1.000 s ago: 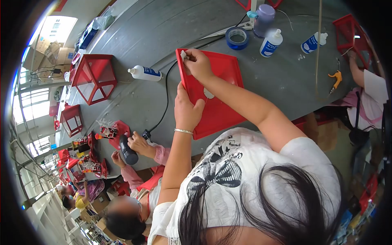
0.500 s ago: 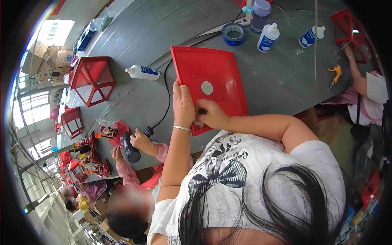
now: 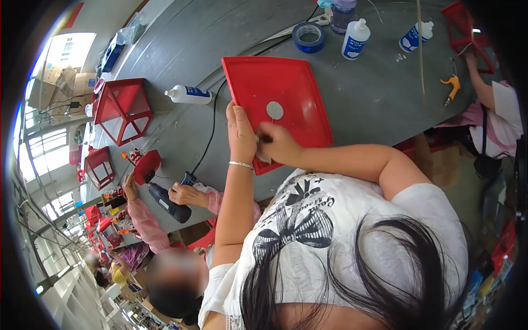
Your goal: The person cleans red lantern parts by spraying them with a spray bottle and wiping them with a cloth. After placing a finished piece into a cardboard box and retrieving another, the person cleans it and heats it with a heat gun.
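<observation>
A red tray-like panel [image 3: 291, 82] with a raised rim is held tilted above the grey table. A pale round disc [image 3: 275, 110] sits near its middle. My left hand [image 3: 241, 132] grips the panel's left rim, fingers pointing up along it. Close beside it, at the lower left part of the panel, my right hand [image 3: 279, 144] has its fingers curled round a small whitish piece [image 3: 263, 156], perhaps a cloth, mostly hidden by the fingers.
On the grey table [image 3: 181, 55] are white bottles [image 3: 356, 39], blue tape [image 3: 308, 37], a black cable, red frames [image 3: 122, 110] and an orange air gun [image 3: 452, 88]. At lower left a co-worker holds a dark tool [image 3: 168, 202] and a red piece. Another person's arm shows at right.
My right hand has come down from the panel's top left corner to its lower left edge. The co-worker has lifted a red piece beside the dark tool.
</observation>
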{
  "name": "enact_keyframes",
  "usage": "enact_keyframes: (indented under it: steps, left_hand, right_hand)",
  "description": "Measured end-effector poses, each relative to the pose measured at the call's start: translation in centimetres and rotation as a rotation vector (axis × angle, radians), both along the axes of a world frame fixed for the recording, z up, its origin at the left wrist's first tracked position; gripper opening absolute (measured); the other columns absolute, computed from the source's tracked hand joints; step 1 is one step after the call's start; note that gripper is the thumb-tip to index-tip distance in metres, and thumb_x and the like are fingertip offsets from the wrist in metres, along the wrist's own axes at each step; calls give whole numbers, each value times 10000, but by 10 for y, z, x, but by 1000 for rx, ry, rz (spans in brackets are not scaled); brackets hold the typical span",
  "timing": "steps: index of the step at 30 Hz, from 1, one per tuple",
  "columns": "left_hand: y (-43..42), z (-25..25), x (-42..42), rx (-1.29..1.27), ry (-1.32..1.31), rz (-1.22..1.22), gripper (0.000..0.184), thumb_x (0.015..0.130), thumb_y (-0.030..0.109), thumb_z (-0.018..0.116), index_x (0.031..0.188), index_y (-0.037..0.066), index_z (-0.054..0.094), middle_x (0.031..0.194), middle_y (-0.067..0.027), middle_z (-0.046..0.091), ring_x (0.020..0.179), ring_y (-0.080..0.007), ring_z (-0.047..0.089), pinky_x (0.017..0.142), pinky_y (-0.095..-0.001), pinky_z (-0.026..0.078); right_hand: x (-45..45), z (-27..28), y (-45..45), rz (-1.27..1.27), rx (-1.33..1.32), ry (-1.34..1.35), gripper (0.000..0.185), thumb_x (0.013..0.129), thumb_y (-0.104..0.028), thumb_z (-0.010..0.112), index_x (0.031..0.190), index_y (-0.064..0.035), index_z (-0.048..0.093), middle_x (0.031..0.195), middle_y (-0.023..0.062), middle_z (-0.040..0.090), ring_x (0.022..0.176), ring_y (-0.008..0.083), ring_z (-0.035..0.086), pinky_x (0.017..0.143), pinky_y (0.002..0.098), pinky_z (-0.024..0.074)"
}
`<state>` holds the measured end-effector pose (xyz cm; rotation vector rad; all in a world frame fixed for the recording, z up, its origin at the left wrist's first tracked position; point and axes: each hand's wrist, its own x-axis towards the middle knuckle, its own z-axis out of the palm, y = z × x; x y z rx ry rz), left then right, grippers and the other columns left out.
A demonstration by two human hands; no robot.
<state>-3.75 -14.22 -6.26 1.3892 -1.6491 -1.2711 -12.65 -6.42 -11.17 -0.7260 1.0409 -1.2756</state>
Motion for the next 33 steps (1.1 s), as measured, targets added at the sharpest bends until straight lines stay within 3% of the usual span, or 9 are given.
enact_keyframes:
  steps: [2, 5, 8, 11, 17, 20, 29, 32, 33]
  left_hand:
    - [3, 8, -5, -8, -23, 13, 607, 1055, 502, 331, 1369, -1, 462, 1257, -169, 579, 1167, -256, 549, 997, -347, 428]
    - [1, 3, -5, 13, 10, 35, 587, 1060, 487, 334, 1364, 2, 465, 1232, -165, 586, 1140, -247, 556, 980, -348, 436]
    - [6, 15, -8, 27, -11, 14, 535, 1065, 448, 353, 1342, 8, 479, 1202, -152, 594, 1100, -246, 563, 953, -352, 445]
    - [8, 26, -11, -1, -146, -54, 624, 1064, 514, 292, 1372, 2, 469, 1281, -151, 549, 1218, -276, 514, 1055, -349, 374]
    - [3, 16, -10, -107, -221, -67, 555, 1065, 453, 358, 1337, -16, 476, 1201, -172, 577, 1113, -276, 534, 1001, -356, 403]
    - [1, 14, -9, -125, -242, -71, 551, 1065, 443, 360, 1338, -23, 471, 1199, -176, 583, 1114, -286, 539, 999, -358, 406]
    - [3, 10, -10, -57, -123, -45, 602, 1065, 488, 342, 1366, -20, 463, 1282, -181, 580, 1191, -261, 543, 1017, -350, 417]
    - [4, 9, -7, -54, -145, -37, 646, 1062, 504, 336, 1394, -41, 438, 1318, -194, 559, 1229, -278, 519, 1050, -355, 391]
    - [5, 10, -8, -74, -172, -28, 660, 1061, 509, 334, 1403, -48, 429, 1332, -198, 550, 1243, -283, 509, 1062, -356, 380]
  right_hand:
    - [-4, 0, 18, 129, -121, 42, 70, 851, 0, 606, 911, -24, 579, 775, 73, 636, 724, 132, 622, 636, 312, 500]
    - [-13, -8, 1, 60, -183, 68, 87, 846, 24, 588, 914, -29, 580, 773, 83, 636, 749, 139, 650, 643, 317, 507]
    - [-9, -46, -29, -125, 115, 62, 113, 815, 33, 588, 902, -39, 584, 773, 109, 637, 792, 220, 672, 672, 362, 509]
    - [-7, -50, -50, -373, -259, 735, 101, 791, 23, 595, 866, -44, 585, 794, 135, 636, 839, 316, 654, 700, 414, 498]
    - [-33, -48, -121, -510, -329, 765, 38, 803, -53, 637, 805, -54, 599, 817, 144, 640, 836, 367, 626, 701, 444, 485]
    - [-17, -49, -114, -642, -239, 562, 58, 828, -89, 650, 820, -50, 608, 832, 157, 646, 821, 374, 624, 692, 454, 483]
    - [-18, -37, -19, -113, -27, 622, 121, 843, -130, 667, 865, -24, 613, 848, 177, 658, 834, 345, 653, 715, 429, 503]
    - [-30, -35, -62, -60, 128, 331, 113, 843, -109, 664, 895, -28, 606, 885, 167, 661, 835, 333, 650, 715, 429, 503]
    - [-32, -26, -81, -245, -59, 398, 109, 839, -91, 661, 912, -33, 605, 895, 155, 656, 841, 332, 642, 715, 430, 501]
